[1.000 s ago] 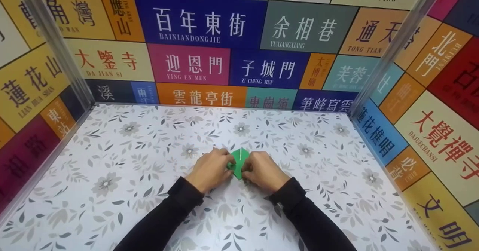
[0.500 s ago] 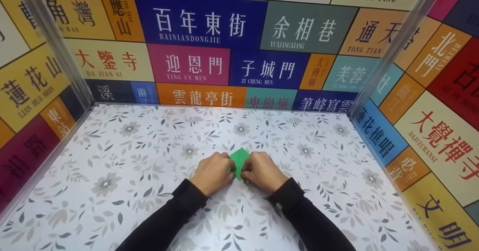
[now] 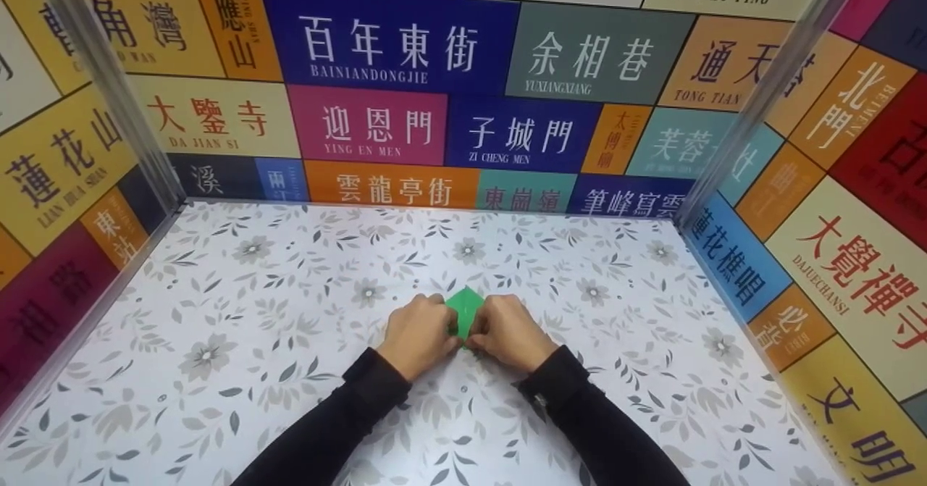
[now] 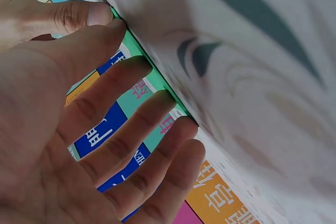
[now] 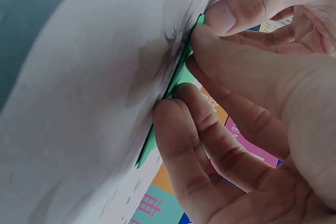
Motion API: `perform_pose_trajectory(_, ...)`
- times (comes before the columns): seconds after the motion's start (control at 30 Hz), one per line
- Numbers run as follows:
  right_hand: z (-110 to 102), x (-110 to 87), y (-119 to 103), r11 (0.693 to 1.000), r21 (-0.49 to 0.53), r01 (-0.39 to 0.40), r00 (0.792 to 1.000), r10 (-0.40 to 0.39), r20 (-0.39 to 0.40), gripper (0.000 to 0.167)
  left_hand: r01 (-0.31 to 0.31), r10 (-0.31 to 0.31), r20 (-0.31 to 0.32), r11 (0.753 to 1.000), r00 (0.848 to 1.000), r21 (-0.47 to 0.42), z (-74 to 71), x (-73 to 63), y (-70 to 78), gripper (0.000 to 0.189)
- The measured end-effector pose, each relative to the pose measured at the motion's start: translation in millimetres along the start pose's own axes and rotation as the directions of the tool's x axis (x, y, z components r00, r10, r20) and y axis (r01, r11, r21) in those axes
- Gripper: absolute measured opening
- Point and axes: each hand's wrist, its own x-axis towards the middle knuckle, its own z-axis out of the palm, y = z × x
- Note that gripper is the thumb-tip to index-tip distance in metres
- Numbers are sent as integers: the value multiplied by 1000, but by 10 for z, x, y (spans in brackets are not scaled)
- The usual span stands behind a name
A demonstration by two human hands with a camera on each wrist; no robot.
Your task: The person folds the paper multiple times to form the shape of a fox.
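A small folded piece of green paper (image 3: 465, 309) lies on the table near its middle, its pointed end facing away from me and a crease line down its centre. My left hand (image 3: 422, 332) holds its left side, fingers bent and the thumb at the near corner. From the right, my right hand (image 3: 508, 332) pinches the near part with curled fingers. Both thumbs meet at the near tip. Seen edge-on in the right wrist view, the green paper (image 5: 182, 61) is thin and lies flat along the tabletop. The hands hide its side edges.
The table (image 3: 290, 413) has a white top with grey flowers and leaves. Upright panels with coloured Chinese name signs (image 3: 391, 44) enclose its back and both sides. Clear plastic strips (image 3: 156, 145) run up the corners.
The left hand has shifted slightly right, toward the right hand. A raised flap at the paper's left is down now, and the pale gap along the centre has narrowed. The right hand stays put.
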Motion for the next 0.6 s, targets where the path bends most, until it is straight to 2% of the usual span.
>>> perform_pose_trajectory(0.2,11,15,-7,1000,22,-8,1000,8,-3,18,2,-2,-2,1000,1000,4,5,28,-16,18)
perform_pose_trajectory(0.6,-22,91,65,994,56,-99,994,96,41,19,0,0,11,1000,1000,-3,-1,56,-34,17)
